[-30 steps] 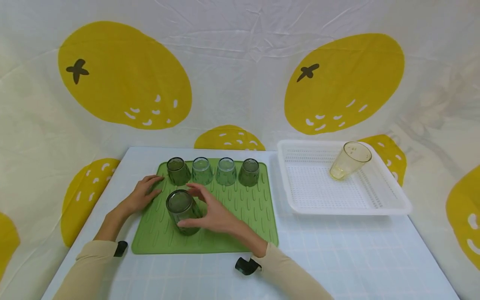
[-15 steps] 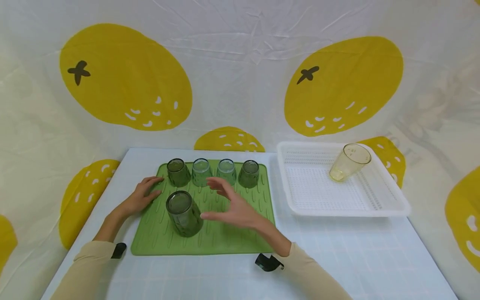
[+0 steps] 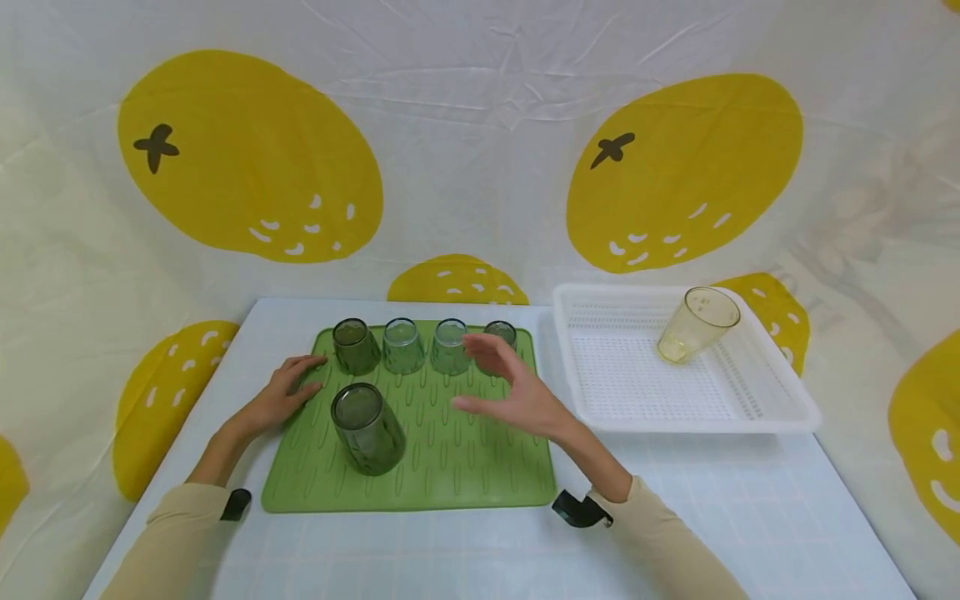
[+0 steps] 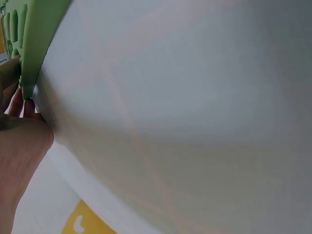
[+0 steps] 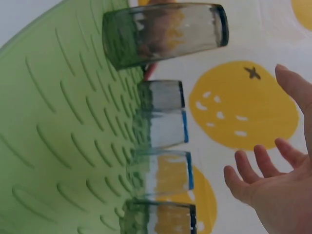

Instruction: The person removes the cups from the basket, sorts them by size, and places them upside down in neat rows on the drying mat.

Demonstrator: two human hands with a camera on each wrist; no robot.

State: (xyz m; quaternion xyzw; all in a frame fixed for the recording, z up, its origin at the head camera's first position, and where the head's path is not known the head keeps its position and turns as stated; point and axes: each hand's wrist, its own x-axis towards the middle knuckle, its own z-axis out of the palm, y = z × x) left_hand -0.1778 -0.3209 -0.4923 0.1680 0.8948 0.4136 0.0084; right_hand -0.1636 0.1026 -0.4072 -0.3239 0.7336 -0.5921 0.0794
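A large smoky-grey glass (image 3: 369, 429) stands upside down on the green drying mat (image 3: 442, 483). Behind it, along the mat's back edge, is a row of smaller upturned glasses: a dark one (image 3: 356, 346) at left, two pale clear ones (image 3: 403, 346), and a dark one (image 3: 501, 333) partly covered by my right hand. My right hand (image 3: 517, 392) hovers over the mat's right part, fingers and thumb spread, holding nothing. At the mat's left edge my left hand (image 3: 281, 396) rests with its fingertips on the rim, also seen in the left wrist view.
A white plastic basket (image 3: 652, 421) stands at the right of the table, with a yellow tinted glass (image 3: 697, 325) leaning inside it. A pale checked cloth (image 3: 360, 554) covers the table. A curtain with yellow fruit prints (image 3: 480, 167) hangs behind.
My right hand has let go of the large grey glass and moved right, away from it. The glass stays standing on the mat. The left hand has not moved.
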